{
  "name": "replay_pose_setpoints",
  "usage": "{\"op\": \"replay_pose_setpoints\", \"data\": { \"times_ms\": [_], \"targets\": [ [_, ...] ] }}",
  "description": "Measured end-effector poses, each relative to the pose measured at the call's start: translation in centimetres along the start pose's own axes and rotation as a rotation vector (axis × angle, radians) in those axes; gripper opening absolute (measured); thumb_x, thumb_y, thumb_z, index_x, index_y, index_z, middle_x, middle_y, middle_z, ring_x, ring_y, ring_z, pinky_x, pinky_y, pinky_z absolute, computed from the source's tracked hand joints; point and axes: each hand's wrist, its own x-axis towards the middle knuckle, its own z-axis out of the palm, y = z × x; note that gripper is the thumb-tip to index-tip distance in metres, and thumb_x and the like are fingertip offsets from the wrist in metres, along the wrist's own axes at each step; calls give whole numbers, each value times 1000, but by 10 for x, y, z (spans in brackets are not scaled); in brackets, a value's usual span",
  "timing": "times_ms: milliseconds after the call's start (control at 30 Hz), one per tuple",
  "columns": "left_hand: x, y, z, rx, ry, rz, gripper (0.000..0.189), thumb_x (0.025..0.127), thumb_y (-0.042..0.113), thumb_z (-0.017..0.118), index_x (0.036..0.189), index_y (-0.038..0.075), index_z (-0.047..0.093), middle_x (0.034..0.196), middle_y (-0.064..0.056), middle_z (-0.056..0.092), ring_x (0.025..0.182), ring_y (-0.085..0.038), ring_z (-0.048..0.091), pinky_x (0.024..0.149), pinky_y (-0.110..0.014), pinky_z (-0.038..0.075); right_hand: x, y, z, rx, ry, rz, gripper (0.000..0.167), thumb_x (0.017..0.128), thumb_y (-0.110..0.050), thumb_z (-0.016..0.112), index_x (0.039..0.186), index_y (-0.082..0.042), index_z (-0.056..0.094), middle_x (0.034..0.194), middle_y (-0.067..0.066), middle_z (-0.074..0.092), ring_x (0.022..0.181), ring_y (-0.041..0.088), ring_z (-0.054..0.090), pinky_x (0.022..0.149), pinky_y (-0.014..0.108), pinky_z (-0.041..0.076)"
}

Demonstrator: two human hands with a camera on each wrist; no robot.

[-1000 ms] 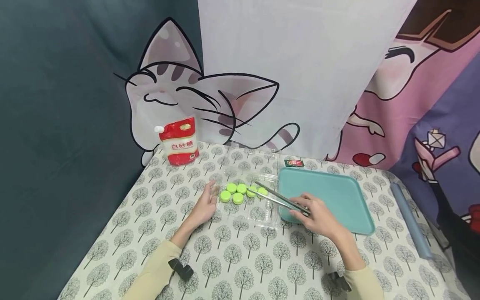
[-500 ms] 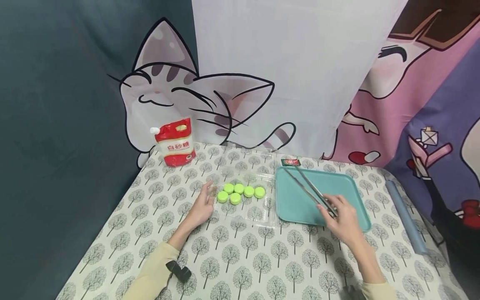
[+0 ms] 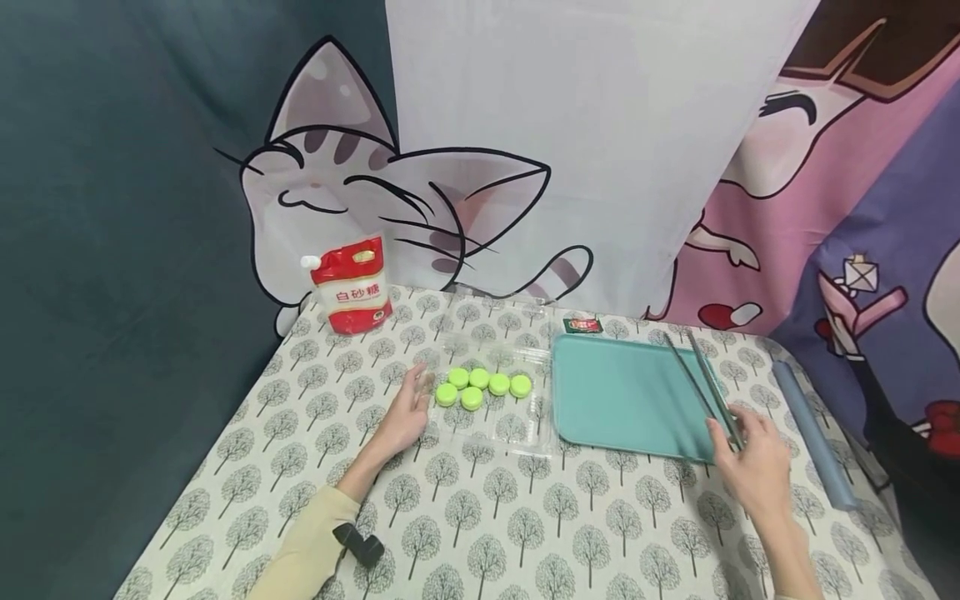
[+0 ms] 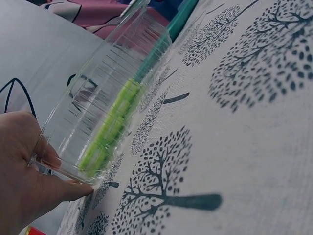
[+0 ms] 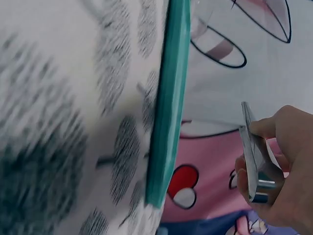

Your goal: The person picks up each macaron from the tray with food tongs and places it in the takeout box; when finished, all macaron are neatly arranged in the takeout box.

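Note:
My left hand (image 3: pixel 405 421) pinches the left edge of a clear plastic box (image 3: pixel 543 425), fingers and thumb on either side of its wall in the left wrist view. Inside the box several bright green macarons (image 3: pixel 472 398) sit in two short rows. A pair of metal tongs (image 3: pixel 708 387) is in my right hand (image 3: pixel 757 462), gripped between thumb and fingers near the closed end. The tong arms are spread with nothing between their tips. They hang over the right side of a teal tray (image 3: pixel 626 400).
Behind the box's front half its clear lid stands folded back. A red and white sugar bag (image 3: pixel 355 287) stands at the back left. A small green packet (image 3: pixel 582 325) lies behind the tray. A blue-grey roll (image 3: pixel 813 433) lies along the right.
My right hand has carried the tongs from over the macarons rightward across the tray to its right edge. The left hand has stayed at the box.

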Motion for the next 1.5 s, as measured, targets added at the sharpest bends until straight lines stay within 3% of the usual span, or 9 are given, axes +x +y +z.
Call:
{"op": "replay_pose_setpoints", "data": {
  "times_ms": [200, 533, 867, 1200, 1367, 1500],
  "targets": [
    [-1, 1, 1, -5, 0, -1, 61, 104, 0, 36, 161, 3, 13, 161, -27, 30, 151, -42, 30, 127, -53, 22, -7, 26, -17, -128, -74, 175, 47, 95, -17, 64, 130, 14, 56, 112, 37, 55, 98, 54, 54, 81, 67, 44],
    [-2, 1, 2, -7, -6, 5, 60, 105, 0, 34, 161, 3, 13, 162, -28, 30, 151, -43, 29, 127, -54, 21, -17, 59, -32, -218, -244, 380, 57, 99, -23, 55, 135, 20, 46, 116, 44, 50, 108, 57, 48, 90, 66, 41],
    [-2, 0, 3, -11, -6, -7, 62, 104, 0, 36, 161, 4, 13, 162, -26, 31, 150, -44, 30, 126, -56, 24, -25, 73, -28, -241, -347, 460, 57, 96, -24, 61, 126, 22, 50, 105, 44, 61, 103, 60, 54, 91, 70, 44],
    [0, 0, 4, 3, -8, 11, 62, 103, -2, 36, 160, 2, 13, 160, -29, 32, 149, -45, 30, 126, -56, 24, -22, 77, -30, -258, -475, 481, 62, 98, -32, 58, 128, 21, 48, 107, 39, 66, 101, 59, 57, 87, 67, 47],
    [0, 2, 2, 0, 1, 7, 61, 104, 0, 36, 161, 3, 14, 161, -27, 33, 150, -44, 31, 126, -54, 24, -18, 75, -28, -266, -461, 532, 60, 99, -29, 57, 131, 20, 47, 111, 41, 63, 103, 60, 56, 86, 67, 49],
    [0, 2, 0, 4, 7, 3, 61, 104, 0, 36, 160, 3, 14, 160, -27, 33, 149, -43, 32, 126, -54, 24, -16, 75, -27, -241, -421, 537, 58, 101, -28, 54, 133, 19, 47, 115, 43, 60, 108, 61, 53, 95, 71, 43]
  ]
}}
